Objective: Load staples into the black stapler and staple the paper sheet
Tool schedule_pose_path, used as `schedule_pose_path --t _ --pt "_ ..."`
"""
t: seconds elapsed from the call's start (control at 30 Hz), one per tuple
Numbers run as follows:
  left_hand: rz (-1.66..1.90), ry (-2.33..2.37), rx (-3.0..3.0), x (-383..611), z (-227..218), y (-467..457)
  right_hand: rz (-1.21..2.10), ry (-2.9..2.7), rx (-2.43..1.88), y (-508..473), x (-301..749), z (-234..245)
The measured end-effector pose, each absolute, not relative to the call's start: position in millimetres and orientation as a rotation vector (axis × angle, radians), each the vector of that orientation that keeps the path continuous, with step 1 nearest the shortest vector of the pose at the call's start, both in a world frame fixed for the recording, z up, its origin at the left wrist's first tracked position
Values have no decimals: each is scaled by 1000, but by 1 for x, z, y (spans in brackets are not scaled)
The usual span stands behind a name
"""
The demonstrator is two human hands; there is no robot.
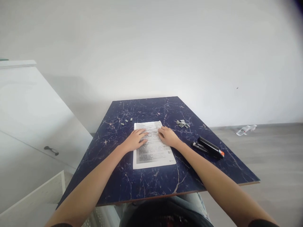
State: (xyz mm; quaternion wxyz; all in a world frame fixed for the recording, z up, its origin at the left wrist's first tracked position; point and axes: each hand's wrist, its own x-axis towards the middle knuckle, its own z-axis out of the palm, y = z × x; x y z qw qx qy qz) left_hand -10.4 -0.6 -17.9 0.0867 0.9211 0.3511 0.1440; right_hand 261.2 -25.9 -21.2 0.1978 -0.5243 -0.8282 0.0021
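Note:
A printed sheet of paper [153,157], perhaps more than one layer, lies on the dark blue marbled table in front of me. My left hand [136,139] rests flat across its left side, fingers spread over the text. At the right edge of the paper, my right hand [168,136] has its fingers bent and close together, gripping that edge; part of its grip is hidden. A black stapler-like tool [210,147] with an orange end lies beside my right forearm, next to a slim black and silver piece [199,147].
Several small metallic clips [182,124] are piled right of the paper, and a few similar pieces [126,120] lie to its left. The table [151,186] ends near my body. A white cabinet [35,110] stands left; a clear plastic wrapper [246,130] is on the floor.

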Motion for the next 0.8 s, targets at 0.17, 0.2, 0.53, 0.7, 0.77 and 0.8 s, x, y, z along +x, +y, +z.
schedule_pose_path --t 0.17,0.2,0.53,0.7,0.77,0.8 --pt "440 1051 2734 -9 -17 -2 165 -1878 -1645 -20 267 -23" --pt "455 1047 2729 -9 -16 -3 243 -1820 -1654 -19 267 -24" --pt "475 1054 2723 -8 -19 -2 980 -1302 -1326 -28 263 -19" --pt "493 1058 2677 -7 -19 -2 1115 -1167 -1365 -33 263 -18" --pt "504 1061 2655 -7 -18 -2 1135 -1245 -1370 -33 264 -19" --pt "511 1064 2644 -7 -18 -2 1140 -1268 -1370 -33 264 -19"
